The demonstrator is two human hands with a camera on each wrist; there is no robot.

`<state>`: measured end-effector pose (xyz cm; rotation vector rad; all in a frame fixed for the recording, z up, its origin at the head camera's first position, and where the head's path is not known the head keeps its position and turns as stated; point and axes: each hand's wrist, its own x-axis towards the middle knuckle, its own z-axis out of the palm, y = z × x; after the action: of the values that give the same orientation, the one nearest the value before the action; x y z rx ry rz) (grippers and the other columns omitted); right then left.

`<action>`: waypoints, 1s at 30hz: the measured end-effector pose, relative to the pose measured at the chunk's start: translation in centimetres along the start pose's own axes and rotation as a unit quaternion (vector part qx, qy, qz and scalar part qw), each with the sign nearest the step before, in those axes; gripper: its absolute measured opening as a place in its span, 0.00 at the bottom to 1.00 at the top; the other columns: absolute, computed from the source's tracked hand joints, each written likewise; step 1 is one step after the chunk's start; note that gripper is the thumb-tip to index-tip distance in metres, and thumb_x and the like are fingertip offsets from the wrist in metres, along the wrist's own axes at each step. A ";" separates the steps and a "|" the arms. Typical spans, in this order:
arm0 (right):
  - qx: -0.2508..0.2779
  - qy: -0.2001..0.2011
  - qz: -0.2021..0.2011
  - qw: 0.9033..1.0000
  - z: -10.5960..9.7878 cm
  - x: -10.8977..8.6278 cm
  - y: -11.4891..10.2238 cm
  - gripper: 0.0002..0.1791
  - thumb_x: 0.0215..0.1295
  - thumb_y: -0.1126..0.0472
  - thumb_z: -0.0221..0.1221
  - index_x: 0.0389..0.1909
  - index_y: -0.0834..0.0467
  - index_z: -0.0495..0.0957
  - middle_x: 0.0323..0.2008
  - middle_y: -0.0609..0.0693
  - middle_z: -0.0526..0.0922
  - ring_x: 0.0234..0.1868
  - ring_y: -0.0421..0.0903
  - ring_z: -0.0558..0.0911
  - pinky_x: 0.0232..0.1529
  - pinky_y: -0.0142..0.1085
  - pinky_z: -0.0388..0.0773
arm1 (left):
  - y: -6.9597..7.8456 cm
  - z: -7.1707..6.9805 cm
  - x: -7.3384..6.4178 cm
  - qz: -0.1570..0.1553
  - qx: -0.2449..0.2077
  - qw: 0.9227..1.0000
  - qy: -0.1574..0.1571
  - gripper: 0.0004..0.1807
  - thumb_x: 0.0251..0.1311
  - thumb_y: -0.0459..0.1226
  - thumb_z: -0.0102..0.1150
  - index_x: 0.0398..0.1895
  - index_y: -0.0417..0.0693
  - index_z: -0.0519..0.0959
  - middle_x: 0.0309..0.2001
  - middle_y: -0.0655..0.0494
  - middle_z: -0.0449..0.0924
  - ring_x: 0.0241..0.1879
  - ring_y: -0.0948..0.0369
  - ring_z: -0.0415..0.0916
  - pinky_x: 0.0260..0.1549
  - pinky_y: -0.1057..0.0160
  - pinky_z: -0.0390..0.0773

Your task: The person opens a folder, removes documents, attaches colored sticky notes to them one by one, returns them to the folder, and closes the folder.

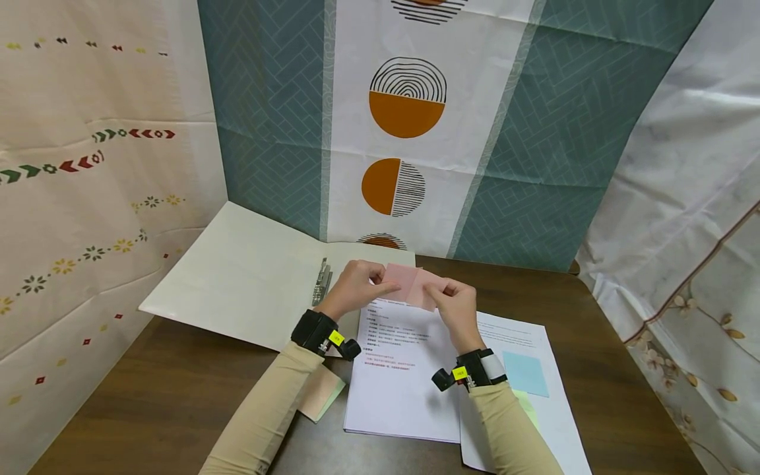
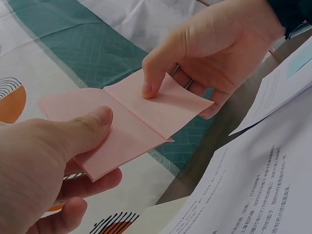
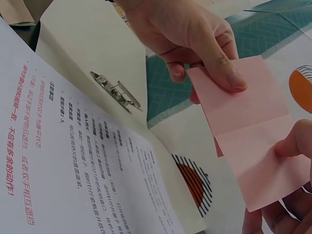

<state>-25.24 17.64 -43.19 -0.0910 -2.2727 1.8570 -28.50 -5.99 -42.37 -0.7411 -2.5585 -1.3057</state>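
A pink sticky note pad [image 1: 400,276] is held up over the top of the printed pages, between my two hands. My left hand [image 1: 355,287] pinches it, thumb on its face and fingers behind, as the left wrist view shows. The top pink sheet [image 2: 158,105] is turned over to the right and meets the pad along a straight crease. Its free half is pinched by my right hand [image 1: 458,313], with the thumb pressing on the sheet. In the right wrist view, the pad [image 3: 243,97] and the sheet appear joined at the crease.
An open white binder [image 1: 255,270] with a metal clip [image 1: 321,282] lies behind the left hand. Printed pages [image 1: 398,396] lie in front. Another printed sheet on the right bears a blue sticky note [image 1: 526,373] and a green one [image 1: 525,406]. A peach-and-green pad [image 1: 320,396] lies beneath the left forearm.
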 end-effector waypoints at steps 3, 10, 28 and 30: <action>-0.002 0.000 -0.002 1.000 -0.1 0.0 0.0 0.14 0.76 0.59 0.72 0.38 0.68 0.90 0.26 0.40 0.80 0.40 0.47 0.76 0.39 0.35 0.70 | -0.1 -0.2 0.0 0.005 -0.002 1.000 0.005 0.19 0.71 0.42 0.78 0.24 0.47 0.82 0.25 0.56 0.80 0.33 0.63 0.76 0.37 0.67 0.70; -0.005 0.003 0.002 1.000 -0.3 0.2 0.1 0.14 0.76 0.59 0.72 0.36 0.67 0.89 0.26 0.40 0.80 0.40 0.47 0.76 0.39 0.36 0.71 | -0.3 -0.5 0.0 -0.007 -0.011 1.000 0.010 0.18 0.71 0.42 0.78 0.25 0.47 0.83 0.25 0.55 0.80 0.34 0.61 0.76 0.36 0.67 0.70; -0.017 0.009 0.014 1.000 -1.0 0.5 -0.1 0.14 0.76 0.58 0.71 0.40 0.67 0.91 0.30 0.41 0.84 0.43 0.47 0.78 0.42 0.34 0.80 | -0.3 -1.3 -0.1 -0.026 -0.009 0.999 0.020 0.17 0.70 0.42 0.79 0.25 0.46 0.83 0.28 0.51 0.85 0.36 0.58 0.79 0.36 0.65 0.70; -0.018 0.020 0.016 1.000 -1.3 0.6 -0.1 0.14 0.76 0.58 0.71 0.41 0.67 0.91 0.30 0.41 0.83 0.43 0.46 0.78 0.41 0.33 0.80 | -0.4 -1.5 -0.1 -0.030 -0.008 0.999 0.032 0.18 0.70 0.41 0.79 0.24 0.45 0.82 0.28 0.50 0.84 0.36 0.58 0.78 0.35 0.65 0.69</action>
<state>-25.54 19.01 -42.81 -0.1679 -2.2909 1.8136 -28.73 -7.44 -41.75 -0.6186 -2.5414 -1.3481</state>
